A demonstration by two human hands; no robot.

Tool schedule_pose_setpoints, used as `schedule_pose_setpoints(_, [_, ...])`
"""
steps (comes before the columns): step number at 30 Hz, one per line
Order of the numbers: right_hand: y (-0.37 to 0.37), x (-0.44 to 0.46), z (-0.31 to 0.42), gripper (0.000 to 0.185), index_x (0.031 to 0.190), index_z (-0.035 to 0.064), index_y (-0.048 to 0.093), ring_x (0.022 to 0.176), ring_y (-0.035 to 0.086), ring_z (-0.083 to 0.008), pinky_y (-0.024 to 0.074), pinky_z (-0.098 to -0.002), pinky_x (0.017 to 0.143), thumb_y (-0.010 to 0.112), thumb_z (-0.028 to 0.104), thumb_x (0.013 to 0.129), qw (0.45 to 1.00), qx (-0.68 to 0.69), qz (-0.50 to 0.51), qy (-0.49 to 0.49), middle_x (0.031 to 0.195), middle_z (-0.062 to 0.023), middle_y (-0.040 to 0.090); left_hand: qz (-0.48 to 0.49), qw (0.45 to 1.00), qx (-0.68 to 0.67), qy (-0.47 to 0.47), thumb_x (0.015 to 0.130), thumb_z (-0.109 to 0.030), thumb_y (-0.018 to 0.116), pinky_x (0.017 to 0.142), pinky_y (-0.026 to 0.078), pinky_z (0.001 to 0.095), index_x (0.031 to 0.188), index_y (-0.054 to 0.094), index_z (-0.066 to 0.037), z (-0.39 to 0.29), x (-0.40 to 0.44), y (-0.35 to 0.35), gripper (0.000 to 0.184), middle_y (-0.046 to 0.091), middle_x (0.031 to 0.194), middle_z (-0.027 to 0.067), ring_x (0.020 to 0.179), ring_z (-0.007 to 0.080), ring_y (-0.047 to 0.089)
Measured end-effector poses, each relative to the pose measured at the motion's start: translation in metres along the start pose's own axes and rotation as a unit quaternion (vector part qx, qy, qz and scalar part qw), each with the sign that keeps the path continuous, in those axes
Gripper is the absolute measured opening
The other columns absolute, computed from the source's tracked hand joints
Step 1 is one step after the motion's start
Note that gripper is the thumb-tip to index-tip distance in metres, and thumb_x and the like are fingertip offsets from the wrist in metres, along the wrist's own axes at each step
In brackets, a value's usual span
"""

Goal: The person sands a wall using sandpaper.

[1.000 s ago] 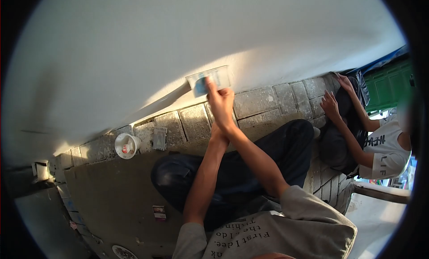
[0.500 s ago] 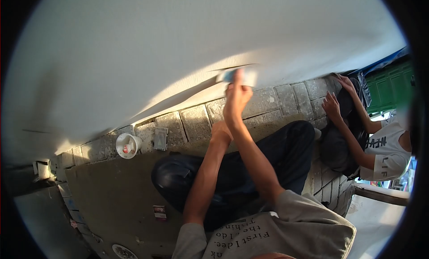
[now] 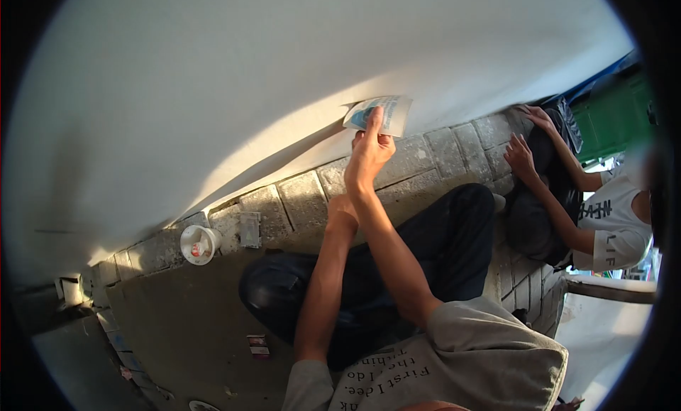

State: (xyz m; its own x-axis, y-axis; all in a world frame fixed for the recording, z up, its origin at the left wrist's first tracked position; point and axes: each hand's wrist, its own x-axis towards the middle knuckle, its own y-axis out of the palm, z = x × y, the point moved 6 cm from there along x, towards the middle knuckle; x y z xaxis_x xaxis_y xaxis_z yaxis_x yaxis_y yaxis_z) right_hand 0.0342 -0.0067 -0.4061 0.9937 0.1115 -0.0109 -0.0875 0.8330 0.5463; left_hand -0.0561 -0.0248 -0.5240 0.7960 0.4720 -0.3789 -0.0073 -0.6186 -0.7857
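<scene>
A pale sheet of sandpaper (image 3: pixel 399 117) with blue print on its back is pinched in my right hand (image 3: pixel 370 154). The thumb lies over the printed face, and the other fingers are curled below. The sheet bows slightly and is up against the white wall (image 3: pixel 284 70), low down near the pavement. Close behind my right wrist is my left hand (image 3: pixel 342 209), mostly covered by the right forearm; its fingers are hidden.
A white cup (image 3: pixel 200 245) with something red and white inside stands beside a clear flat case (image 3: pixel 250 230) on the paving bricks (image 3: pixel 301 196). A small red-and-white box (image 3: pixel 259 346) lies on the brown mat (image 3: pixel 177 304). At right sits another person (image 3: pixel 610 219), hands raised near the wall.
The sandpaper, blurred before, now shows sharply, its print readable as lettering and a blue patch. My right hand has shifted slightly left. The view has tilted a little.
</scene>
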Motion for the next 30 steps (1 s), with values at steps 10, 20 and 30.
schedule_pose_setpoints(10, [0.001, 0.003, 0.006, 0.046, 0.063, 0.0152, 0.052, 0.046, 0.029, -0.0024, 0.0187, -0.0251, 0.045, 0.066, 0.043, 0.097, 0.968, -0.195, 0.152, 0.053, 0.053, 0.0093, 0.038, -0.011, 1.000, 0.000, 0.006, 0.094, -0.034, 0.051, 0.090, 0.054, 0.0479, 0.105, 0.075, -0.008, -0.008, -0.003, -0.002, 0.037, 0.072, 0.107, 0.0197, 0.103, 0.0357, 0.069])
schedule_pose_setpoints(20, [0.013, -0.007, 0.004, 0.051, 0.061, 0.0094, 0.057, 0.052, 0.033, -0.0034, 0.0230, -0.0272, 0.048, 0.061, 0.040, 0.101, 0.938, -0.278, 0.206, -0.001, 0.054, 0.0082, 0.041, -0.145, 0.981, -0.040, 0.120, 0.092, -0.038, 0.059, 0.096, 0.051, 0.0473, 0.125, 0.064, -0.012, 0.006, 0.001, 0.008, 0.043, 0.068, 0.122, 0.0179, 0.118, 0.0342, 0.063])
schedule_pose_setpoints(30, [0.006, -0.005, 0.007, 0.052, 0.065, 0.0054, 0.061, 0.054, 0.040, -0.0064, 0.0299, -0.0276, 0.049, 0.066, 0.047, 0.096, 0.966, -0.192, 0.156, 0.071, 0.058, 0.0047, 0.050, -0.115, 0.975, -0.165, 0.090, 0.085, -0.043, 0.070, 0.089, 0.050, 0.0463, 0.105, 0.070, -0.010, 0.000, -0.001, -0.003, 0.039, 0.071, 0.106, 0.0172, 0.108, 0.0367, 0.065])
